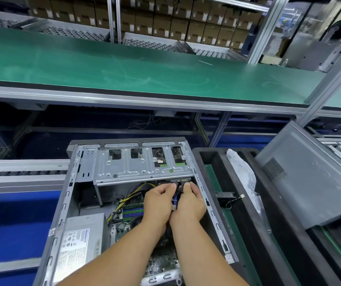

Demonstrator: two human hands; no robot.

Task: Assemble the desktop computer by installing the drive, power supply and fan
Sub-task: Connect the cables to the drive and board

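Note:
An open grey computer case (pixel 70 203) lies on its side below me. Its silver drive cage (pixel 136 166) spans the far end, and the drive's connector edge (pixel 184 180) shows just under the cage at the right. A power supply (pixel 79 244) with a white label sits in the near left corner, with yellow and black wires (pixel 132 195) running from it over the motherboard (pixel 130 211). My left hand (pixel 158 201) and my right hand (pixel 190 205) are together inside the case, fingers pinching a black cable connector (pixel 179 189) right below the drive's edge. A blue cable (pixel 174 198) hangs between them.
A black tray (pixel 211 159) at the right holds a small fan with a lead (pixel 227 198) and a plastic bag (pixel 241 172). A grey side panel (pixel 310 182) leans further right. A green conveyor belt (pixel 145 67) runs beyond, with stacked cardboard boxes (pixel 165 17) behind it.

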